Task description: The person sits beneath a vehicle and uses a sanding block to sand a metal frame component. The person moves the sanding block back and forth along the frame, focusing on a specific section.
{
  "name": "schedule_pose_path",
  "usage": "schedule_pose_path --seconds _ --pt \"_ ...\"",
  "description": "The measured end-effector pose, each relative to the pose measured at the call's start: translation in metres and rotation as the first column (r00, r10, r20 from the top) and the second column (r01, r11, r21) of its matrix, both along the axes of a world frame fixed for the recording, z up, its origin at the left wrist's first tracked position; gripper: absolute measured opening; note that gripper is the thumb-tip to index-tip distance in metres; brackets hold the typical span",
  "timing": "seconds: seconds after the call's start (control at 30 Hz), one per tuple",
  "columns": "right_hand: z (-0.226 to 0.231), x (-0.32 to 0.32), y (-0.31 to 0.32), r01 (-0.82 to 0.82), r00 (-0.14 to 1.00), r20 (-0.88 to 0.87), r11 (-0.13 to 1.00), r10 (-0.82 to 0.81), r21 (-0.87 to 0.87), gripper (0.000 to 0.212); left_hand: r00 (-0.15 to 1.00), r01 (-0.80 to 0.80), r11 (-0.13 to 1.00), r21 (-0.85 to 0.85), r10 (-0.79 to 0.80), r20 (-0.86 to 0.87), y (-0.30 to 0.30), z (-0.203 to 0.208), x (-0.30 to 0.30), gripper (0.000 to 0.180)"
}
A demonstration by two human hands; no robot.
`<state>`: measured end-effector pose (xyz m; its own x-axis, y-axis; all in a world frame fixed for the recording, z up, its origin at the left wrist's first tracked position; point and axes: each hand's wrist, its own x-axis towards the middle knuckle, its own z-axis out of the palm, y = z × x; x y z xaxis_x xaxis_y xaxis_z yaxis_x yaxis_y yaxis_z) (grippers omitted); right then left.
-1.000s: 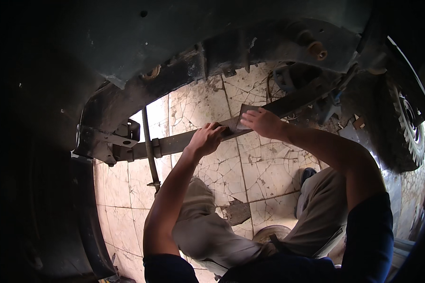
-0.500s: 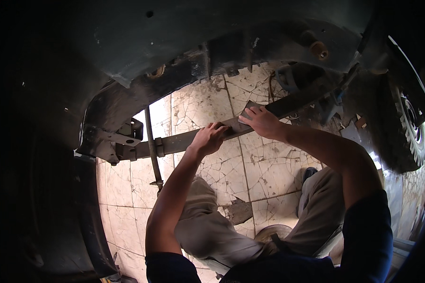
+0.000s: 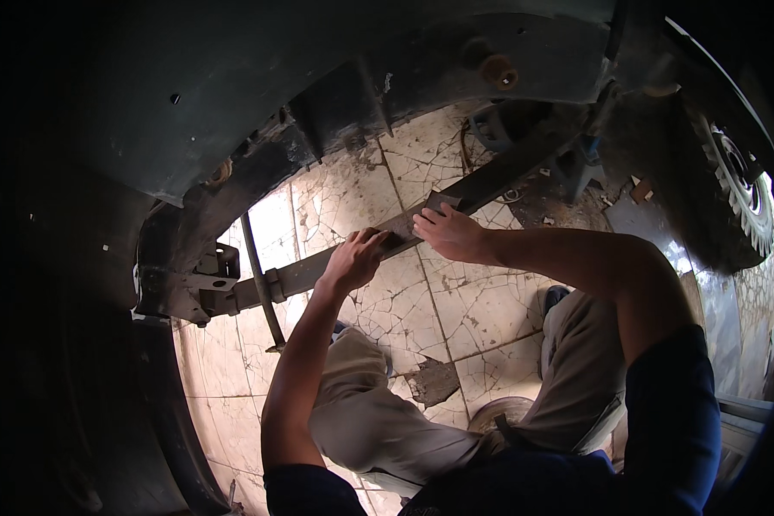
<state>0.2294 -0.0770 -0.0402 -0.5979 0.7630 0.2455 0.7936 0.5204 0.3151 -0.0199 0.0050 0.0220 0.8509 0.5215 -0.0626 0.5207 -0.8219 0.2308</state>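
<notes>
A long flat dark metal bar, which looks like a leaf spring, runs slantwise across the view under a vehicle body. My left hand lies over its middle with the fingers curled round the edge. What, if anything, is under those fingertips is hidden. Just to its right, my right hand presses a dark grey sheet, which looks like sandpaper, onto the bar's upper face. Fingers cover its near part; the far corner sticks out beyond them.
A thin rod crosses the bar near a clamp band at left. The bar's left end meets a bracket. Overhead curves the dark vehicle body. A toothed wheel stands at right. Cracked tiles lie below.
The whole view has shifted and turned slightly. Both hands remain on the bar, and the right hand's fingers have moved toward the sheet's near edge.
</notes>
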Motion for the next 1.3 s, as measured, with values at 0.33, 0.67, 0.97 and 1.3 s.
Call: schedule_pose_path --seconds 0.33,0.67,0.97,1.3 --pt "0.002 -0.006 0.014 0.073 0.997 0.028 0.997 -0.072 -0.037 0.047 1.000 -0.013 1.000 0.022 0.013 -0.013 0.003 -0.007 0.001 0.052" --pt "0.005 -0.021 0.013 0.167 0.972 0.185 0.978 -0.143 -0.122 0.048 0.999 0.016 0.999 0.040 -0.014 -0.039 -0.003 0.000 -0.004 0.051" --pt "0.004 -0.024 -0.004 0.130 0.981 0.157 0.988 -0.115 -0.088 0.049 1.000 0.020 0.996 0.083 -0.019 -0.007 -0.005 -0.007 -0.003 0.051" --pt "0.010 -0.030 0.019 0.166 0.970 0.193 0.982 -0.146 -0.093 0.049 0.999 0.025 0.997 0.068 -0.021 -0.050 -0.006 -0.007 -0.003 0.067"
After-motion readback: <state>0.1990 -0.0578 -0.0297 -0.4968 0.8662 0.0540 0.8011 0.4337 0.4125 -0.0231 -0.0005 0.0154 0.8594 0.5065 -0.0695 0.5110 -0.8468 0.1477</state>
